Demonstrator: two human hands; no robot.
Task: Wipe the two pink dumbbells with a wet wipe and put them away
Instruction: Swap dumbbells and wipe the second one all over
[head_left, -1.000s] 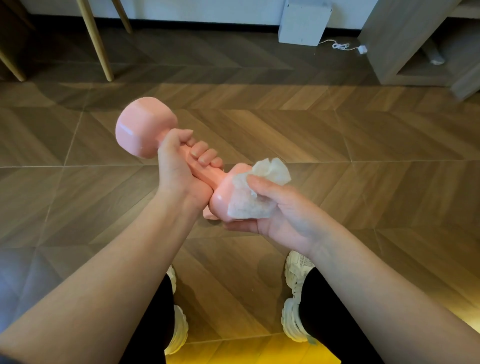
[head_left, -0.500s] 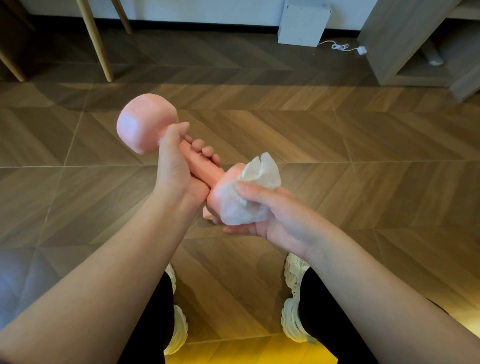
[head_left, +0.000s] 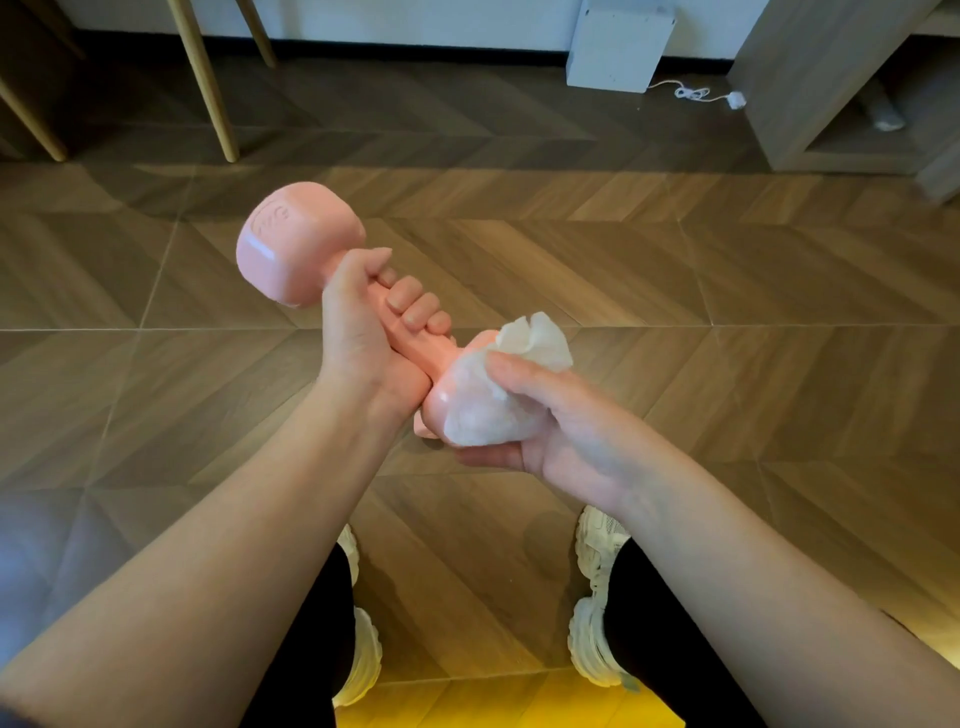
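- Nearest: white shoes (head_left: 589, 649) are standing on the floor, black trouser legs (head_left: 649, 649) are rising above them, and both bare forearms are reaching forward.
- Right hand (head_left: 566, 436) is cupping the near head of the pink dumbbell (head_left: 296, 244) through the wet wipe (head_left: 483, 415). The thumb is pressing on top of the wipe and the fingers are curling underneath.
- Wet wipe is lying bunched over that near head and covering most of it. A crumpled loose end is sticking up past the thumb on the far side.
- Left hand (head_left: 358, 338) is gripping the handle, with the fingers wrapping fully round it and the thumb lying toward the far head.
- Pink dumbbell is hanging in the air between the two hands, clear of the floor and tilted. The far head is sitting up-left, the near head down-right. An embossed marking is showing on the far head, too blurred to read.
- Floor (head_left: 727, 312) is running underneath in a herringbone wood pattern.
- Farthest: wooden furniture legs (head_left: 205, 88) are standing top left. A white box (head_left: 618, 47) is sitting by the wall, with a white cable (head_left: 691, 93) lying to its right. A wood-tone cabinet (head_left: 800, 78) is standing top right.
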